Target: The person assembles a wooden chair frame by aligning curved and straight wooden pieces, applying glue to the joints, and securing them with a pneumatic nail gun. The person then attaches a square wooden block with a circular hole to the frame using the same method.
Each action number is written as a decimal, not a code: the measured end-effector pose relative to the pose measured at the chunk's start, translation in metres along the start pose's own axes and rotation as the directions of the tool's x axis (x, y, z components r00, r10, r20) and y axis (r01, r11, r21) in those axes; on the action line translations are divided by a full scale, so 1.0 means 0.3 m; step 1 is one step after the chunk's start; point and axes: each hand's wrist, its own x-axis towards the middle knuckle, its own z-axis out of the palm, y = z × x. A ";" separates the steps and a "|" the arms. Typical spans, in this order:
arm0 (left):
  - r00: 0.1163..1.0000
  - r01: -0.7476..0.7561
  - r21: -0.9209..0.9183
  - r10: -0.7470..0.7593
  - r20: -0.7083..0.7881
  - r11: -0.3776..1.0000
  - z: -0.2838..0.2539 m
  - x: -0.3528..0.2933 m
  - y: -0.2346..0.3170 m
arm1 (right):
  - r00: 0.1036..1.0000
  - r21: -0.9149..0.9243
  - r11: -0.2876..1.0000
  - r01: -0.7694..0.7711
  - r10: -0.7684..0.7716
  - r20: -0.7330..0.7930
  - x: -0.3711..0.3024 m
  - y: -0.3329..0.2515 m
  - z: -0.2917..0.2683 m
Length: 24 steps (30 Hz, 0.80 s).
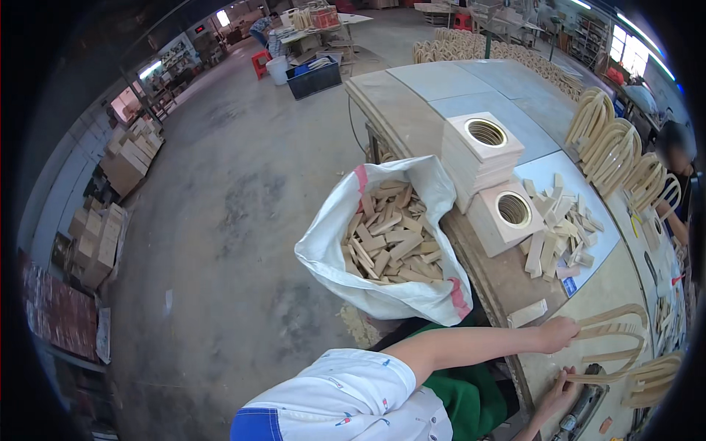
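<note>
My left hand [559,335] is closed round one end of a bent wooden strip [612,313], a pale U-shaped piece at the right side of the table. Nearer to me, my right hand [560,389] pinches the lower end of the bent wood between thumb and fingers. The curves overlap, so I cannot tell whether both hands hold one piece or two. Beside my right hand lies a dark and metal hand tool [583,409], partly hidden. More bent wooden strips [653,382] rest just right of the held wood. A flat pale block [527,314] lies near my left wrist.
A white woven sack [331,275] full of small wood pieces stands against the table edge. On the table are square wooden blocks [482,220] with round holes, loose offcuts [559,228] and stacked bent strips [618,151]. A co-worker [675,158] sits at the far right.
</note>
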 end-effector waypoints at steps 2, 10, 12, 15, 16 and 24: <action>0.997 0.001 0.120 0.008 -0.079 0.993 -0.016 -0.014 0.001 | 0.999 -0.004 0.999 0.034 -0.034 -0.030 0.007 0.013 0.009; 0.963 0.017 0.336 0.075 -0.258 0.942 -0.262 -0.103 -0.039 | 0.977 -0.156 0.987 0.042 -0.074 -0.200 -0.033 -0.005 -0.012; 0.987 0.156 0.059 -0.158 0.033 0.986 -0.419 -0.084 -0.014 | 0.975 -0.220 0.975 0.010 -0.059 -0.213 -0.012 0.124 -0.092; 0.850 0.514 0.007 -0.509 -0.134 0.857 -0.582 -0.099 -0.030 | 0.968 -0.247 0.969 0.013 -0.074 -0.241 -0.027 0.022 0.028; 0.932 0.245 -0.008 -0.238 -0.273 0.969 -0.599 -0.114 -0.099 | 0.954 -0.283 0.944 0.167 -0.228 -0.196 -0.011 0.011 0.043; 0.986 0.165 0.194 -0.168 -0.001 0.967 -0.474 -0.104 -0.034 | 0.948 -0.147 0.989 0.027 -0.072 -0.310 -0.047 -0.044 0.049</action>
